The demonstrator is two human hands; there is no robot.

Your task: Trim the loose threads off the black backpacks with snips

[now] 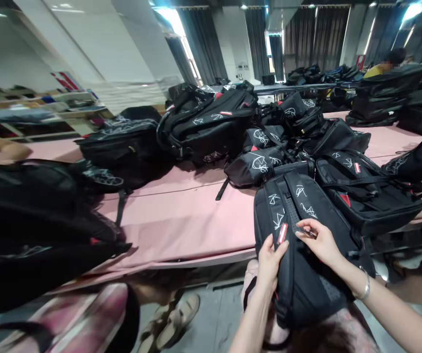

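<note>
A black backpack (pixel 328 274) leans on my lap and the table edge, its padded back and shoulder straps facing up. White thread-like scribbles mark the straps. My left hand (pixel 271 260) is closed on one shoulder strap (pixel 286 284), thumb and fingers on either side of a red and white label (pixel 283 233). Just to the right, my right hand (pixel 319 242) pinches a small, dark, slim tool (pixel 308 232) above the back panel; its exact kind is too small to make out. A bracelet circles my right wrist.
More black backpacks (pixel 211 117) lie on the pink-covered table (pixel 185 220), with several heaped beyond mine. Another backpack (pixel 368 191) lies close on the right. At left, a person's arm (pixel 5 147) rests behind a large black bag (pixel 30 211). Sandals (pixel 177 318) show on the floor.
</note>
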